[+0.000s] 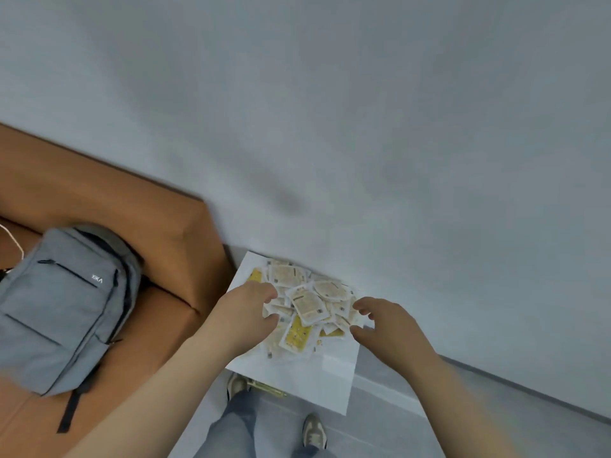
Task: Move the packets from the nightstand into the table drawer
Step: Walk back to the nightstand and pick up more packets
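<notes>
Beige and yellow packets (309, 304) heaped between left hand (246, 312), pinching their edge, and right hand (385, 328), loosely spread just beside.

white nightstand surface (334, 368) tucked against the wall (396, 160), messy heap of beige and yellow packets (309, 305) piled on it, mostly wall side

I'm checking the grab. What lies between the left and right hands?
The heap of packets on the white nightstand fills the gap between left hand and right hand, in the head view.

Home bedroom: white nightstand (330, 375) beside tan padded bed frame (132, 206), grey backpack (62, 302).
</notes>
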`<state>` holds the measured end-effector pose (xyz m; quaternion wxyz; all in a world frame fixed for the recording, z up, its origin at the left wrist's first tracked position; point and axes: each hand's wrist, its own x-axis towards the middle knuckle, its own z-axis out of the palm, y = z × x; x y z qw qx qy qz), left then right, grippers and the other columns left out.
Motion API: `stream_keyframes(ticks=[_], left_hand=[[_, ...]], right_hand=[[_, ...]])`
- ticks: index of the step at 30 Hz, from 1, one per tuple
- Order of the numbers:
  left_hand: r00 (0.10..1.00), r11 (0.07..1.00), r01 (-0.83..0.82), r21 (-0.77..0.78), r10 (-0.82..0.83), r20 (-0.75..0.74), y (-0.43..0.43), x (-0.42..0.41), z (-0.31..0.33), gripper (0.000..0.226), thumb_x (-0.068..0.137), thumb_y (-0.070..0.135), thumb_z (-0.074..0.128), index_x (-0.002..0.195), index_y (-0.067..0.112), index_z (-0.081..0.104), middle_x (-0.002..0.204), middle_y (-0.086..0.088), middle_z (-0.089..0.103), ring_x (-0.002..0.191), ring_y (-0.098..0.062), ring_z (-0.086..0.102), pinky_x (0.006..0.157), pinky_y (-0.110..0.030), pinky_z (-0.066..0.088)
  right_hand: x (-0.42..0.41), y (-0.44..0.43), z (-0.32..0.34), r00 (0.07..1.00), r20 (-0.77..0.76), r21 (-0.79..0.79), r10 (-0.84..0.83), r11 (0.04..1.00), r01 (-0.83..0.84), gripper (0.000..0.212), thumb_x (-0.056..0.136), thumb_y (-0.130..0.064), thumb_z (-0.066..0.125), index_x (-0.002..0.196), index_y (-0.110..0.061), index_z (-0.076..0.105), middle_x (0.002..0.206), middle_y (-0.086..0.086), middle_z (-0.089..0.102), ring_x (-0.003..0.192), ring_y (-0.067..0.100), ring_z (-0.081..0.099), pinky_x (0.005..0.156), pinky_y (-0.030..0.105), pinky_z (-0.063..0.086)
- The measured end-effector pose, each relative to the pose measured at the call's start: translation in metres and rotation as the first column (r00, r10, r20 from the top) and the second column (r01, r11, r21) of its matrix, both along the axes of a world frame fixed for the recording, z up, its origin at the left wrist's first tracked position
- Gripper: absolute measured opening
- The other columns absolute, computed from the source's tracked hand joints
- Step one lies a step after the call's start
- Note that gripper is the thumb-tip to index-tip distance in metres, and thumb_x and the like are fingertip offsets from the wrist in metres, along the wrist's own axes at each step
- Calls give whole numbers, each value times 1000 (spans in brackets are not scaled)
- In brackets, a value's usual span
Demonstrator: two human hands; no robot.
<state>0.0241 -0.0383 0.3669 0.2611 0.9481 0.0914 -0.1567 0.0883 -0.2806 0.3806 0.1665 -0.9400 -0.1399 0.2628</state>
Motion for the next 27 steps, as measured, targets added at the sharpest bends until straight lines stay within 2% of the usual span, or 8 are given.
stream_keyframes(ticks=[6, 12, 15, 21, 27], left_hand=[[990, 991, 133, -25, -134, -42, 56, 45, -26, 35, 91, 37, 57, 123, 24, 54, 120, 8, 54, 102, -11, 56, 79, -19, 39], [961, 970, 241, 7, -238, -143, 82, 80, -58, 35, 89, 29, 57, 122, 17, 53, 120, 0, 54, 102, -19, 56, 88, -33, 46], [947, 961, 276, 26, -267, -178, 86, 94, -78, 41, 90, 29, 56, 129, 16, 48, 122, -2, 52, 107, -20, 55, 90, -35, 46], [931, 954, 296, 44, -277, -238, 81, 111, -128, 47, 87, 33, 59, 128, 14, 46, 123, -5, 50, 108, -23, 53, 89, -38, 47], [905, 941, 335, 45, -308, -293, 67, 122, -184, 58, 85, 34, 62, 135, 15, 40, 128, -5, 47, 111, -23, 49, 90, -34, 46]], right_hand=[[15, 38, -27, 992, -52, -64, -115, 992, 112, 43, 88, -31, 58, 131, -26, 53, 127, -8, 58, 117, 11, 53, 91, 24, 42], [36, 54, -62, 979, -74, -134, -191, 974, 180, 45, 87, -30, 58, 132, -24, 52, 128, -5, 58, 116, 15, 54, 89, 27, 43], [49, 55, -86, 976, -90, -160, -197, 970, 181, 47, 88, -30, 58, 133, -23, 50, 128, -3, 57, 117, 16, 53, 91, 28, 43], [76, 51, -138, 982, -114, -208, -147, 971, 121, 47, 87, -29, 59, 132, -19, 50, 124, 3, 57, 112, 21, 55, 90, 31, 45], [91, 44, -194, 987, -136, -244, -86, 968, 51, 46, 87, -27, 58, 131, -18, 49, 118, 5, 56, 107, 24, 56, 86, 32, 46]])
